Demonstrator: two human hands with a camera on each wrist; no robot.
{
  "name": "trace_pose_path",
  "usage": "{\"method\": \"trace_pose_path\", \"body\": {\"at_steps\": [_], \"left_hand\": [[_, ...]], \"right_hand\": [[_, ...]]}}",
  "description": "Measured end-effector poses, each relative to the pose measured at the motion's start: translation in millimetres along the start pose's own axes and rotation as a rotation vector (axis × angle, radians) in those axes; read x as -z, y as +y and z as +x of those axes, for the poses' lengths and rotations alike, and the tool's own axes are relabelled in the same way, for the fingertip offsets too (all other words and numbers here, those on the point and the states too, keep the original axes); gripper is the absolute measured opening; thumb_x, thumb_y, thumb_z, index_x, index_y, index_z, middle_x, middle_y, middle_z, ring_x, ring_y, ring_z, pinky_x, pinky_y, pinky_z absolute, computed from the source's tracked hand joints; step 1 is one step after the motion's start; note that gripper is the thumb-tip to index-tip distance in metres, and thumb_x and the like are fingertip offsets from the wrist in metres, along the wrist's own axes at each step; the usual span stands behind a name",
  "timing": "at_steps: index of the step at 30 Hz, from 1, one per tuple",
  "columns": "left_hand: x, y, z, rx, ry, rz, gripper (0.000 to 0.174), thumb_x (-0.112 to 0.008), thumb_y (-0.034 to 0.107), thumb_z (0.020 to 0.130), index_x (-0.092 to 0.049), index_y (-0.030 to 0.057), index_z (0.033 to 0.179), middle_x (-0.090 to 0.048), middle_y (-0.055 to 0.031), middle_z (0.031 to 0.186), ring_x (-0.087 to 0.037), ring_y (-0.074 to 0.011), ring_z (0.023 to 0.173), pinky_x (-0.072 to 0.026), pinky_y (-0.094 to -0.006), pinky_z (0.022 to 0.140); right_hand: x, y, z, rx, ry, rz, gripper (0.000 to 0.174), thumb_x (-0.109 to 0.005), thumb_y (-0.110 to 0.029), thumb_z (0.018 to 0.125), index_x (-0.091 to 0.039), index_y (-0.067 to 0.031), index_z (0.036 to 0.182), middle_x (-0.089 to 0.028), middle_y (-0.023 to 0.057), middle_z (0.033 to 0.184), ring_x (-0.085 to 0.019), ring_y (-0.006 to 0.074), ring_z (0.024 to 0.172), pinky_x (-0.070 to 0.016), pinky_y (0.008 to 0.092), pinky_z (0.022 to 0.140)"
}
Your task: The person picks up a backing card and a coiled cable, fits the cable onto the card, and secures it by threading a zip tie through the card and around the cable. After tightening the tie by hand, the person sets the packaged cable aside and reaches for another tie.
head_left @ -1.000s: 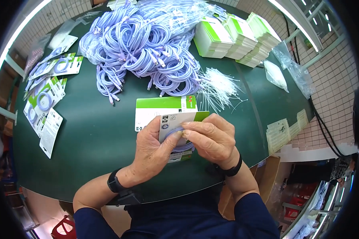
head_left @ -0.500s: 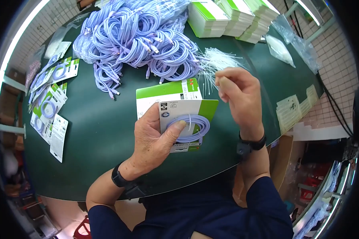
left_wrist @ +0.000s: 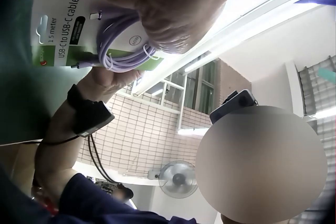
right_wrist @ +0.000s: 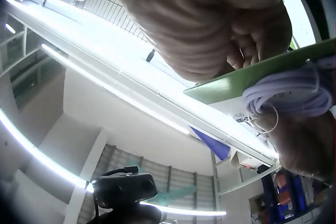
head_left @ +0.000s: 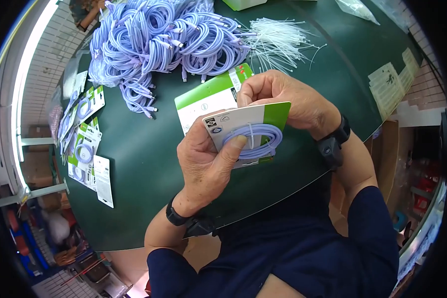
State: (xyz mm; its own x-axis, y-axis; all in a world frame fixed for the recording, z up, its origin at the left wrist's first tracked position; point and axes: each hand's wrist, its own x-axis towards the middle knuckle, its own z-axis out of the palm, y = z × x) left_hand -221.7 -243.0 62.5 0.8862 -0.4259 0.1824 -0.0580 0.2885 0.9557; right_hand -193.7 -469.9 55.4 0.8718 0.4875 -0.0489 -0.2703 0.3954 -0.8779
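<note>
My left hand point(head_left: 203, 166) holds a white and green packaging card point(head_left: 277, 113), its thumb pressing a coiled lilac USB-C cable point(head_left: 267, 133) against the card's face. A white cable tie point(head_left: 252, 136) loops across the coil. Behind the card's upper edge, my right hand point(head_left: 290, 99) has curled fingers; I cannot tell what they pinch, since the card hides the fingertips. The left wrist view shows the printed side with the hanging hole point(left_wrist: 42, 29). Below the hands lies a stack of similar cards point(head_left: 196, 102) on the green table point(head_left: 149, 198).
A large heap of lilac cables point(head_left: 154, 44) lies at the back, beside a pile of loose white cable ties point(head_left: 280, 42). Carded cables point(head_left: 84, 151) overlap along the left side. Taped paper point(head_left: 390, 82) lies near the right edge. A plastic bag point(head_left: 357, 9) sits at the back right.
My right hand left the coil's front, swung up to the right, then came back behind the card. My left hand kept its grip while the card tilted. The head view shifted.
</note>
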Motion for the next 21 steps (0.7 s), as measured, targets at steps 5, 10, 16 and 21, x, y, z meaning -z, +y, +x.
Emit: {"method": "trace_pose_path", "body": {"at_steps": [5, 10, 16, 21], "left_hand": [[1.0, -1.0, -0.5, -0.025, -0.008, 0.048, 0.041, -0.075, -0.001, 0.098, -0.058, -0.0067, 0.135, -0.073, -0.0148, 0.122, -0.071, -0.0185, 0.111, -0.0571, -0.0330, 0.098], [-0.7, 2.0, 1.6, 0.029, 0.007, 0.025, 0.042, -0.076, 0.001, 0.097, -0.058, -0.0058, 0.135, -0.073, -0.0153, 0.123, -0.071, -0.0181, 0.111, -0.0572, -0.0329, 0.098], [-1.6, 7.3, 5.9, 0.063, 0.059, 0.078, 0.036, -0.079, 0.004, 0.095, -0.064, -0.0037, 0.127, -0.076, -0.0129, 0.112, -0.073, -0.0158, 0.101, -0.0598, -0.0302, 0.089], [7.7, -2.4, 4.9, 0.109, 0.095, 0.080, 0.030, -0.082, 0.005, 0.092, -0.067, -0.0016, 0.117, -0.078, -0.0096, 0.102, -0.074, -0.0137, 0.091, -0.0607, -0.0286, 0.081]], "right_hand": [[1.6, -1.6, 2.5, 0.033, -0.016, -0.064, 0.017, -0.080, -0.016, 0.094, -0.069, -0.0025, 0.091, -0.068, -0.0019, 0.087, -0.063, 0.0041, 0.078, -0.0509, 0.0205, 0.071], [-1.6, -5.7, 6.3, 0.186, 0.256, -0.511, 0.016, -0.077, -0.010, 0.096, -0.066, -0.0025, 0.088, -0.063, -0.0028, 0.083, -0.058, 0.0039, 0.076, -0.0482, 0.0222, 0.068], [-12.6, 4.2, 6.2, 0.273, 0.304, -0.719, 0.015, -0.076, -0.008, 0.097, -0.064, -0.0018, 0.090, -0.061, -0.0014, 0.086, -0.055, 0.0050, 0.076, -0.0469, 0.0230, 0.066], [-17.1, 8.7, 9.0, 0.378, 0.364, -0.899, 0.013, -0.075, -0.006, 0.097, -0.065, -0.0020, 0.091, -0.062, 0.0004, 0.089, -0.056, 0.0057, 0.077, -0.0470, 0.0235, 0.066]]}}
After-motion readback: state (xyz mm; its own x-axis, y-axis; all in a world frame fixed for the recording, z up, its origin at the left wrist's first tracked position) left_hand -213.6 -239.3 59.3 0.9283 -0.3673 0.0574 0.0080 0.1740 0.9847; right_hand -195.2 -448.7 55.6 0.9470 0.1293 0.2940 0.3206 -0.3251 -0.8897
